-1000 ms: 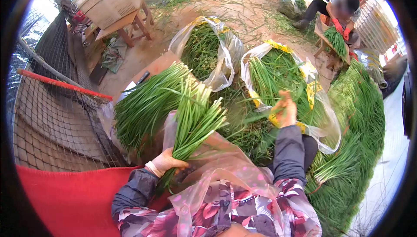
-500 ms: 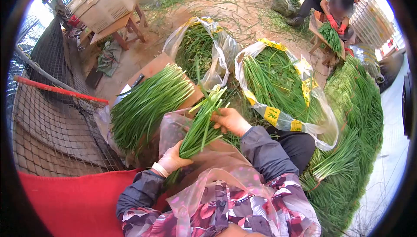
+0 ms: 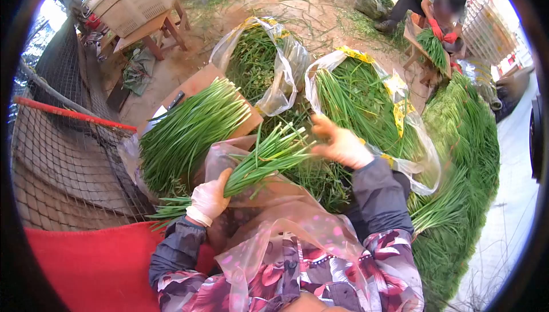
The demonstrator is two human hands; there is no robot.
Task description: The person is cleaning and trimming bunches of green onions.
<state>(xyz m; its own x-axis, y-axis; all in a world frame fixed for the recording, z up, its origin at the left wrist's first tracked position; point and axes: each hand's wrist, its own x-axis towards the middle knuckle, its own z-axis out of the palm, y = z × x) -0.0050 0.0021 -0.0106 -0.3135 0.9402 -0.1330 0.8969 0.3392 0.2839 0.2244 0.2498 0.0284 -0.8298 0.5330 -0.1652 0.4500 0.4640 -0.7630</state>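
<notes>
dirt yard, left hand (image 3: 209,199) gripping long green chive bundle (image 3: 264,158), cut ends fanned

Single view only — a head-worn camera with a strong fisheye lens, its round frame dark at the edges. It looks forward and steeply down over the wearer's own chest and sleeves, so the left hand (image 3: 209,199) and right hand (image 3: 342,144) sit close, low and central. Farther up the frame the dirt ground (image 3: 320,12) recedes — a seated co-worker (image 3: 440,9) appears small at top right. No second view overlaps.
</notes>
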